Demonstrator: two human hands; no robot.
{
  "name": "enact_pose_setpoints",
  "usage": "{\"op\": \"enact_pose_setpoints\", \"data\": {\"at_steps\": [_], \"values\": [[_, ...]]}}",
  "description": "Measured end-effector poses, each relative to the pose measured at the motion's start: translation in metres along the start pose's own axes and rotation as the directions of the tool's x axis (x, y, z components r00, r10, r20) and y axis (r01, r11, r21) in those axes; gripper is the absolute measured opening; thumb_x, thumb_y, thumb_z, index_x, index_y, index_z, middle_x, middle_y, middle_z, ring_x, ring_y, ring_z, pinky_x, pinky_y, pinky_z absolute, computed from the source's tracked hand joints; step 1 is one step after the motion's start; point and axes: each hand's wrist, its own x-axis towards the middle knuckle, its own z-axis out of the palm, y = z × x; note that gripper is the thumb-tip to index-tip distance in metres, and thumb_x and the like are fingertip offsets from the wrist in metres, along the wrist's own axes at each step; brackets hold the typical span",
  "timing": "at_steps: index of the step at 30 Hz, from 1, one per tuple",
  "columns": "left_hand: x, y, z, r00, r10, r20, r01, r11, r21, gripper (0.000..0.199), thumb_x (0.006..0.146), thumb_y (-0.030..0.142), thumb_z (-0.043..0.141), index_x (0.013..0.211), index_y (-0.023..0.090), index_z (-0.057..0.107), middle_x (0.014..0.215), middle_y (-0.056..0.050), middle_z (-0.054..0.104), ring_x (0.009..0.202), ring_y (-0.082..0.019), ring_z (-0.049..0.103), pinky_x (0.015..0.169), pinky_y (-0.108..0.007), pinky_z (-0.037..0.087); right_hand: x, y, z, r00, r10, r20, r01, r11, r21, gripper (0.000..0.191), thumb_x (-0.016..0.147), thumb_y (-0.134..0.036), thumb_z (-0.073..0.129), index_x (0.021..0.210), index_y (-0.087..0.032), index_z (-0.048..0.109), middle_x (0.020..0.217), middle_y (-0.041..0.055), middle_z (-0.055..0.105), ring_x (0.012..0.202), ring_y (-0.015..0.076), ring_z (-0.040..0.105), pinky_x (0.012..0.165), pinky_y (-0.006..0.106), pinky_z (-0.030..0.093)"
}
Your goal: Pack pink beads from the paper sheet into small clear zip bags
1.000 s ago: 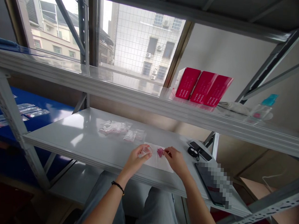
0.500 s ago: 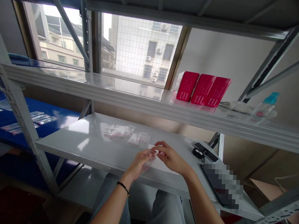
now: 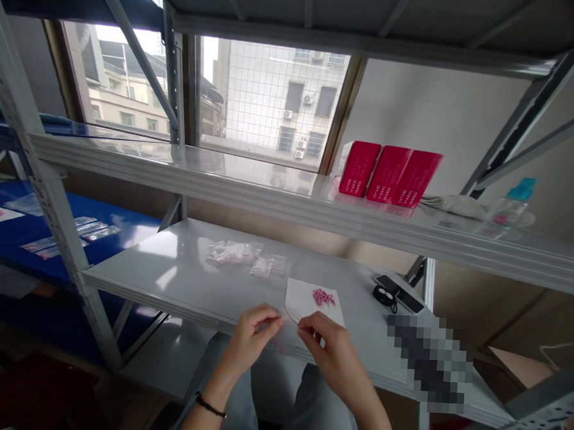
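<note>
My hands had drawn back from the paper toward the shelf edge (image 3: 157, 300). My left hand (image 3: 255, 339) held a thin red cord (image 3: 291, 316) in a narrow pinch, and my right hand (image 3: 330, 353) pinched it too, just below the pink beads (image 3: 324, 298) lying on the white paper sheet (image 3: 306, 301).

Bright daylight from the window (image 3: 273, 95), soft glare on the steel shelf (image 3: 169, 260), bowed frame edges
</note>
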Motion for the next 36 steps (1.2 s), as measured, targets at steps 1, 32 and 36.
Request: {"op": "enact_pose_setpoints", "data": {"at_steps": [1, 32, 36], "values": [[-0.003, 0.003, 0.000, 1.000, 0.002, 0.006, -0.002, 1.000, 0.002, 0.024, 0.093, 0.037, 0.064, 0.079, 0.018, 0.071, 0.077, -0.002, 0.064, 0.074, -0.016, 0.058, 0.069, -0.023, 0.045, -0.007, 0.002, 0.005, 0.999, 0.035, -0.039, -0.032, 0.998, 0.058, 0.011, 0.097, -0.029, 0.059, 0.104, -0.026, 0.067, 0.087, 0.0001, 0.065, 0.076, 0.0162, 0.058, 0.070, 0.027, 0.043], [-0.046, 0.004, 0.012, 0.986, -0.138, -0.097, 0.136, 0.990, -0.028, 0.027, 0.092, 0.045, 0.063, 0.081, 0.021, 0.070, 0.074, -0.001, 0.065, 0.073, -0.018, 0.060, 0.069, -0.023, 0.049, -0.036, 0.013, 0.063, 0.967, 0.208, -0.144, -0.079, 0.791, 0.606, 0.023, 0.092, -0.045, 0.063, 0.085, -0.024, 0.064, 0.077, -0.0011, 0.052, 0.074, 0.0177, 0.046, 0.069, 0.028, 0.039], [-0.048, 0.005, 0.010, 0.988, -0.154, -0.032, 0.154, 0.988, -0.022, 0.024, 0.093, 0.043, 0.062, 0.089, 0.022, 0.072, 0.080, -0.003, 0.069, 0.077, -0.020, 0.064, 0.071, -0.024, 0.050, -0.038, 0.014, 0.060, 0.962, 0.208, -0.176, -0.071, 0.816, 0.574, 0.024, 0.093, -0.044, 0.063, 0.081, -0.023, 0.063, 0.075, -0.0012, 0.053, 0.073, 0.0169, 0.046, 0.068, 0.026, 0.039]]}}
